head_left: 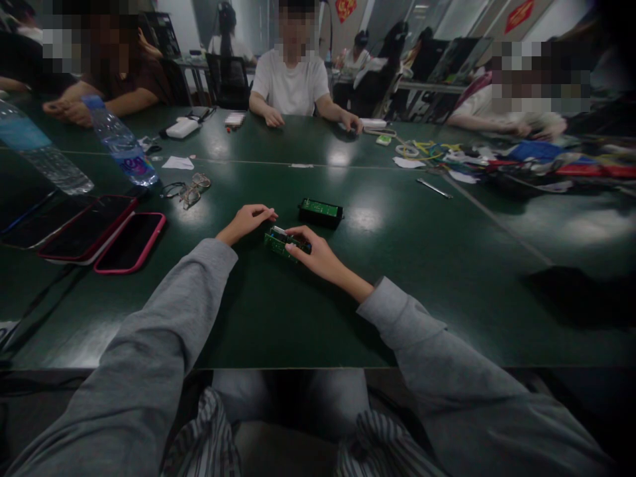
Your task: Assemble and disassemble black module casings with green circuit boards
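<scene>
A green circuit board [278, 245] with a white connector on its top edge is gripped by my right hand [320, 257], thumb on the near side and fingers over the far side. It is held tilted up, low over the table. Just left of and beyond the board is my left hand [246, 222], its thumb and fingertips pinched together. Whatever is between them, if anything, is too small to make out. Beyond my right hand lies a black rectangular case [322, 216] with a green board showing in its open top.
On the left are phones [130, 242], two water bottles [124, 149] and glasses [193, 192]. A slim metal tool [434, 188] lies to the right, before a heap of cables [527, 162]. The green table [308, 318] ends near my lap. Other people sit across it.
</scene>
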A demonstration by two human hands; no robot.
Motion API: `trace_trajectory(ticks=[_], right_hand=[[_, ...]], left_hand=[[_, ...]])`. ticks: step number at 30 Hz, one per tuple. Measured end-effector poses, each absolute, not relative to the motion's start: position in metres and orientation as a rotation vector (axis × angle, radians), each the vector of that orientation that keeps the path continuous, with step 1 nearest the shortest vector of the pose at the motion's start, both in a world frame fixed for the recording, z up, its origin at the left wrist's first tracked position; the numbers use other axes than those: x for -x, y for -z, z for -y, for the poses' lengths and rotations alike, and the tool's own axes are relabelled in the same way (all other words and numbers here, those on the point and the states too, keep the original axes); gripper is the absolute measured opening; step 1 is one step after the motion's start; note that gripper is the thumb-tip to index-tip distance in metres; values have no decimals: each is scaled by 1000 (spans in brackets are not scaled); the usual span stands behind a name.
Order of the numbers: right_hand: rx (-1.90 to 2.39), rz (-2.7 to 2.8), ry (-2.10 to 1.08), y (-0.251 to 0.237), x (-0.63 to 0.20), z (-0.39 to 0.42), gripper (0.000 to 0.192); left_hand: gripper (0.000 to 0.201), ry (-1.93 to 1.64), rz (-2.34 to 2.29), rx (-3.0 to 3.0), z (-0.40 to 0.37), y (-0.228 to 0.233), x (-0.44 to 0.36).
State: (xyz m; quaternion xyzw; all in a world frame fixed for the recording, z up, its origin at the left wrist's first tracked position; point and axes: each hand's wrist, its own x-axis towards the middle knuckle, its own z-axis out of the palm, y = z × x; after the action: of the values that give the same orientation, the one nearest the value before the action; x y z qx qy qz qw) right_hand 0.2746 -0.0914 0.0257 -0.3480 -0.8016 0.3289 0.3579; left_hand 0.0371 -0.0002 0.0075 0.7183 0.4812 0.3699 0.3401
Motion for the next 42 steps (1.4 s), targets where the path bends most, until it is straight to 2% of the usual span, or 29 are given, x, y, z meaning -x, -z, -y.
trace_trajectory(ticks=[42], right_hand=[[887,2064,-821,-23,-273,90,33]], left_hand=[[45,-962,-1243,-1915,-3,-5,-36]])
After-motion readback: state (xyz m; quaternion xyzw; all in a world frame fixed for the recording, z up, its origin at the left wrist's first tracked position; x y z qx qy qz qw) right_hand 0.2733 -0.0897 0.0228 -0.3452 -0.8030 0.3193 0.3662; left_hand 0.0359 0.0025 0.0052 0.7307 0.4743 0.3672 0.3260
